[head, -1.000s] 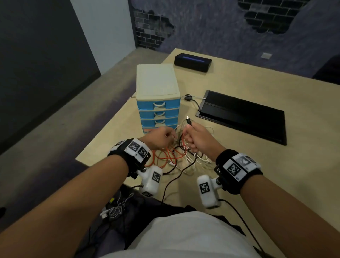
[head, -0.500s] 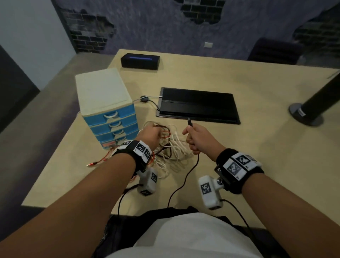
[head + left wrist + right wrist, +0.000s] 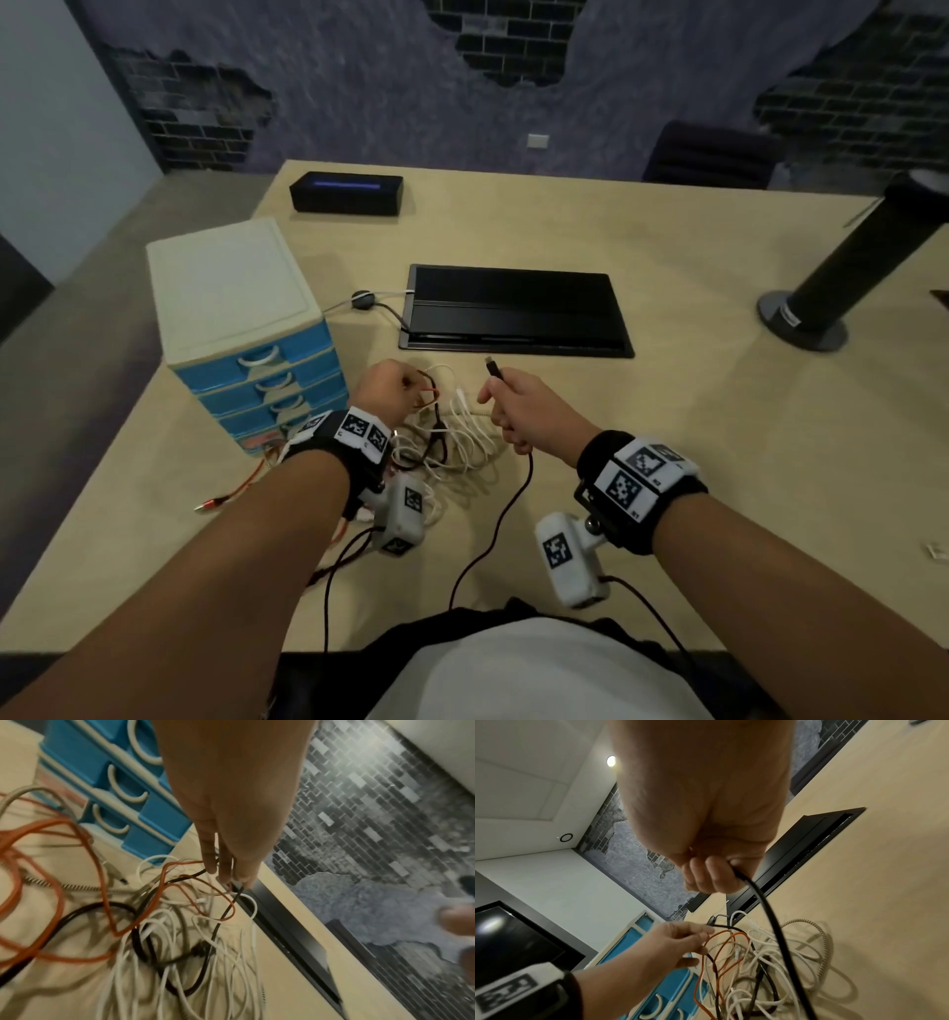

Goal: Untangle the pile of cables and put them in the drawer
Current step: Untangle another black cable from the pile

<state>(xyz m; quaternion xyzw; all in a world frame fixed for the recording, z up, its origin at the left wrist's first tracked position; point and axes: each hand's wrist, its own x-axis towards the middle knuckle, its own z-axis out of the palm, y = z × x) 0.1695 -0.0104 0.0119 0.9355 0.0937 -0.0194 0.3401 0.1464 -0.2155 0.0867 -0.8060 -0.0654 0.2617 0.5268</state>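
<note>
Black cable point(image 3: 513, 493) now pulled further rightward, gripped in right hand point(image 3: 524, 408); left hand point(image 3: 387, 390) still pinches tangled strands point(image 3: 447, 447).

Counted on the beige wooden table point(image 3: 693, 411): one white-topped plastic drawer unit point(image 3: 231, 288) with four blue drawer fronts visible; one tangled pile of orange, white and black cables point(image 3: 452, 447), individual count indeterminate; one flat black rectangular panel point(image 3: 513, 308); one small black box point(image 3: 346, 192); two hands.
</note>
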